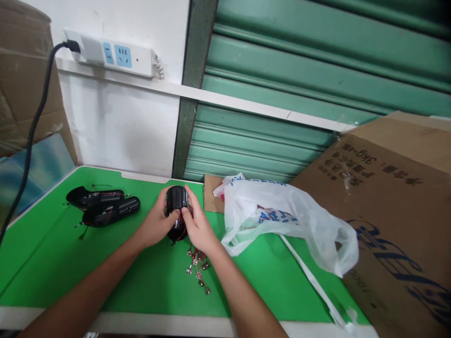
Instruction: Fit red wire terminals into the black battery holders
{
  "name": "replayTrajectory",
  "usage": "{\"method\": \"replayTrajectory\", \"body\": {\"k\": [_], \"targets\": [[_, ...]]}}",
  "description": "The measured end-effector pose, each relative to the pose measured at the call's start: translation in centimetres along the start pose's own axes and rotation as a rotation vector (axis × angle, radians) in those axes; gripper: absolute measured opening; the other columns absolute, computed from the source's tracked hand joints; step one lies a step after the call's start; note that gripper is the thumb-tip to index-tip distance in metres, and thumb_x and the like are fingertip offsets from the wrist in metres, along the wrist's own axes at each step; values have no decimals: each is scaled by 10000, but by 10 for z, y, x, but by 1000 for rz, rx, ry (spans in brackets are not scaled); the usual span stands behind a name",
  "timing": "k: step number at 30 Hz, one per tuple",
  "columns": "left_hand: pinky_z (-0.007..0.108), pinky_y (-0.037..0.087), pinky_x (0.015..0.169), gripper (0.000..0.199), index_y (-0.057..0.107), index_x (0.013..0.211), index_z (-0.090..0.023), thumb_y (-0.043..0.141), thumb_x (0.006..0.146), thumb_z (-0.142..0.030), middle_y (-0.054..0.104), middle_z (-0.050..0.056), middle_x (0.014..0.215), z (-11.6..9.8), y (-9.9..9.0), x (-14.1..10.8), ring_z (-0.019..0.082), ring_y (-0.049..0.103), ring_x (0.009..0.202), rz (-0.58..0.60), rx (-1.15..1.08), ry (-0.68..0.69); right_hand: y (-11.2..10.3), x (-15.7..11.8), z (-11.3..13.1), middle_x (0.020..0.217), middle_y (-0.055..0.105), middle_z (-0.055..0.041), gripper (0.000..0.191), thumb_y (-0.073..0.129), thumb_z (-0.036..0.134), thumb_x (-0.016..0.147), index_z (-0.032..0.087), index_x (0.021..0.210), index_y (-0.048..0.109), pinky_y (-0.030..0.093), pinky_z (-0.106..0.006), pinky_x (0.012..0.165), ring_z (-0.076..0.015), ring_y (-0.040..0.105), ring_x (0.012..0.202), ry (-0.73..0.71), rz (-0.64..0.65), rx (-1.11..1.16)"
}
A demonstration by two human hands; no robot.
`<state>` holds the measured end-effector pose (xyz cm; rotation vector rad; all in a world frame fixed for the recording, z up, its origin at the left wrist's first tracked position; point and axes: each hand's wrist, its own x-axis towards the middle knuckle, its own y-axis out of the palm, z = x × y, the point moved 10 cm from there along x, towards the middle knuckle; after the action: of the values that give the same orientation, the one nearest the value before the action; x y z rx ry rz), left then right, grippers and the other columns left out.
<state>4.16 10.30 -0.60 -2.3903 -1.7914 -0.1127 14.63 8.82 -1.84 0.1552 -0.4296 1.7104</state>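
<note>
A black plastic housing (pixel 176 199) with thin red wires is gripped between my two hands over the green table top. My left hand (pixel 160 218) wraps its left side, the thumb on its front. On the right side, my right hand (pixel 197 223) holds it with the thumb pressed near the wires. Just below my right hand lies a bunch of small metal parts on red wires (pixel 199 267). Two similar black housings (pixel 111 211) with wires rest side by side to the left. What sits inside the held housing is mostly covered by my thumbs.
A white plastic bag (pixel 289 211) lies right of my hands on a cardboard piece (pixel 211 195). Large cardboard boxes stand at the right (pixel 387 211) and left (pixel 24 80). Behind are a power strip (pixel 116 56) with a black cable (pixel 40 112) and a green shutter (pixel 282 70).
</note>
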Motion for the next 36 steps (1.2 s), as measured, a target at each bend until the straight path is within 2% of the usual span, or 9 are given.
{"method": "replayTrajectory", "body": {"k": [6,12,18,25,27,31,36], "targets": [[489,580,967,661,404,1421,-201,667,843,-385,670,155,1308,5,0,0,333,670,1209,-14,6,-1,1,0,5,1657,367,-53,603,380,284,1053,269,1638,231,273,-478,1285,-203,386,1514,-16,-13,-19],[453,616,872,690,399,1424,-200,681,834,-419,703,144,1252,7,1,0,318,726,1080,-20,-9,-28,-1,0,6,1673,340,-52,611,382,265,1044,250,1639,242,237,-482,1298,-207,346,1536,-7,-41,-57],[430,631,810,699,417,1424,-197,694,805,-369,740,118,1145,3,1,0,282,756,933,-24,-39,-25,-1,-1,3,1653,378,-57,617,394,283,1053,263,1645,221,302,-477,1274,-206,404,1505,-9,-16,-4],[384,624,732,654,453,1406,-202,673,807,-348,752,84,1038,0,-2,-2,258,749,861,-69,6,-21,-1,-1,9,1663,363,-36,612,399,276,1056,283,1644,226,269,-495,1289,-203,380,1519,-50,-26,18],[399,627,748,648,444,1411,-210,666,820,-356,749,86,1050,0,-1,-2,269,748,889,-61,11,-27,-1,-1,11,1668,355,-32,610,402,285,1057,283,1643,232,260,-494,1293,-206,367,1527,-52,-37,17],[467,612,875,648,408,1416,-207,653,836,-359,721,116,1168,0,3,-3,298,728,1028,-37,22,-14,-1,-3,11,1674,340,-31,603,390,303,1060,282,1642,236,248,-492,1297,-212,354,1534,-38,-57,-2],[499,537,1034,584,416,1392,-203,630,870,-353,665,140,1298,-1,2,-3,314,645,1239,-83,58,69,1,-5,14,1672,343,-44,582,360,309,1066,262,1637,257,248,-482,1299,-220,337,1542,-62,-110,-18]]}}
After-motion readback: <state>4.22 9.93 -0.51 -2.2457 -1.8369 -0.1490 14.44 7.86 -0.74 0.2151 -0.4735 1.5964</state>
